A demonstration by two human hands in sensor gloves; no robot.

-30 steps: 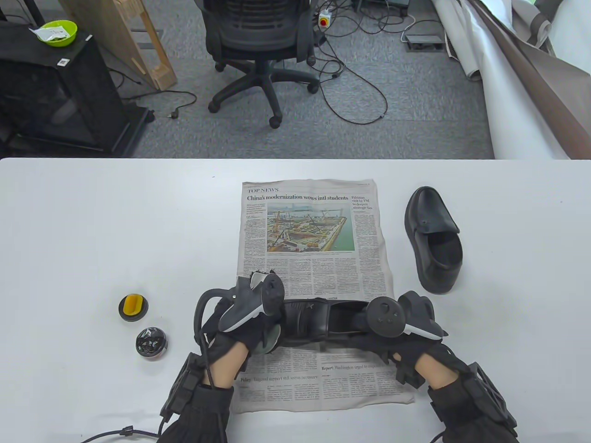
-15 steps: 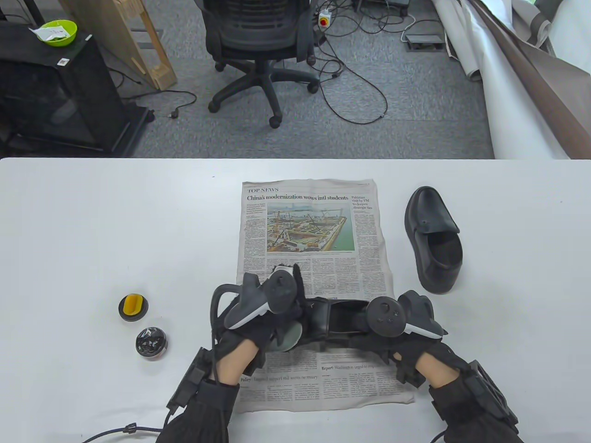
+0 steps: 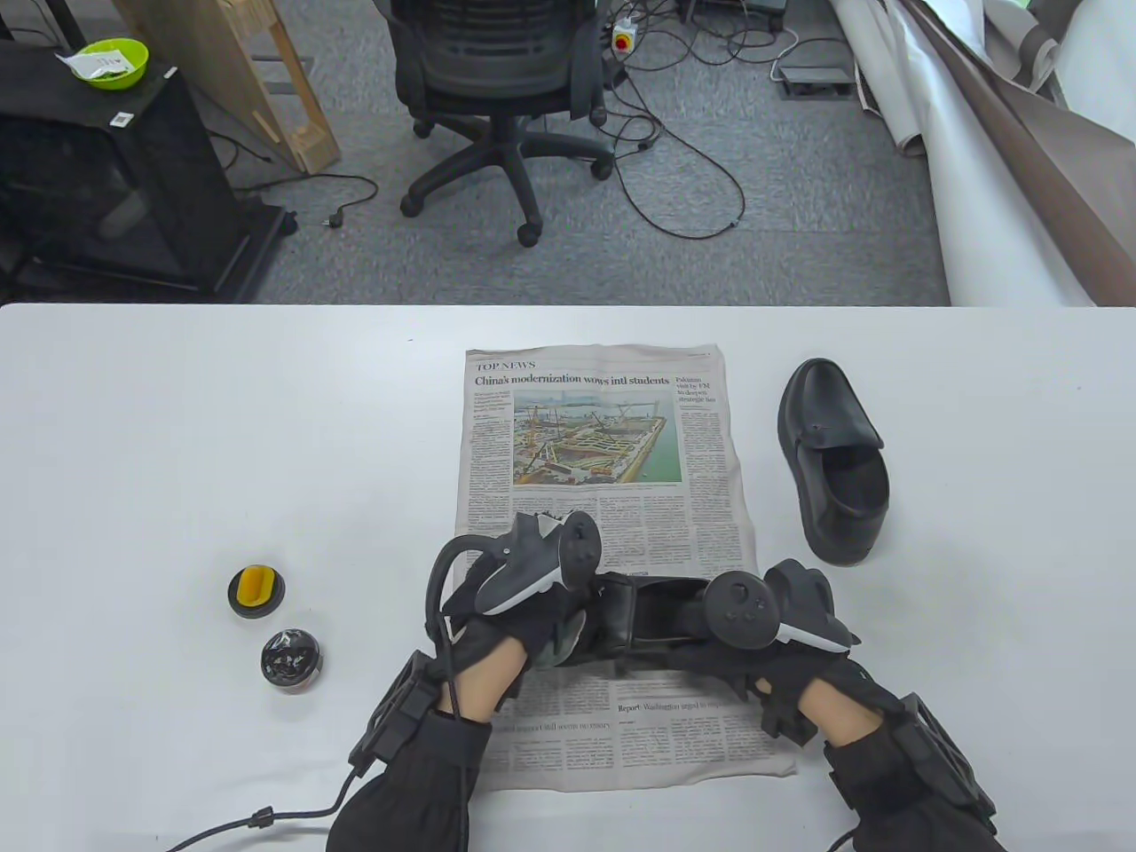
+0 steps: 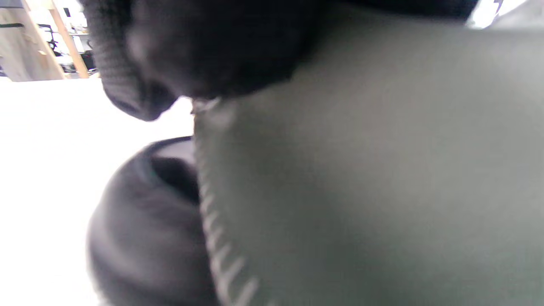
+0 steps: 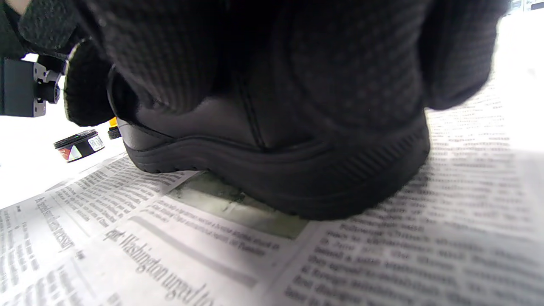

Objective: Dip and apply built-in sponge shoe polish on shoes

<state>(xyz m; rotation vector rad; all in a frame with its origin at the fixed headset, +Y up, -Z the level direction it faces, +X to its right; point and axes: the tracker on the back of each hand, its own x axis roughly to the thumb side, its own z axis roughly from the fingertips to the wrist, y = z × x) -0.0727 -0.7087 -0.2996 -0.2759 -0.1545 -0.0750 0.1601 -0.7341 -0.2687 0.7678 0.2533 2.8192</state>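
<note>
A black shoe [image 3: 652,612] lies sideways on the newspaper [image 3: 603,444], toe to the left. My left hand [image 3: 541,617] holds a grey cloth [image 3: 561,646] against the shoe's toe end. In the left wrist view the cloth [image 4: 361,170] with its stitched edge covers the shoe [image 4: 140,225]. My right hand [image 3: 710,657] grips the shoe's heel end. In the right wrist view its fingers [image 5: 170,55] wrap over the shoe [image 5: 272,170]. The open polish tin [image 3: 291,658] and its lid with the yellow sponge [image 3: 256,591] stand to the left of the paper.
A second black shoe [image 3: 834,461] stands on the white table [image 3: 177,444] to the right of the newspaper. The tin also shows in the right wrist view [image 5: 80,145]. A cable [image 3: 248,821] trails from my left wrist at the table's front edge.
My left hand has slid to the right along the shoe with the cloth, from the toe tip toward the middle. The right hand and the shoe have stayed in place.
</note>
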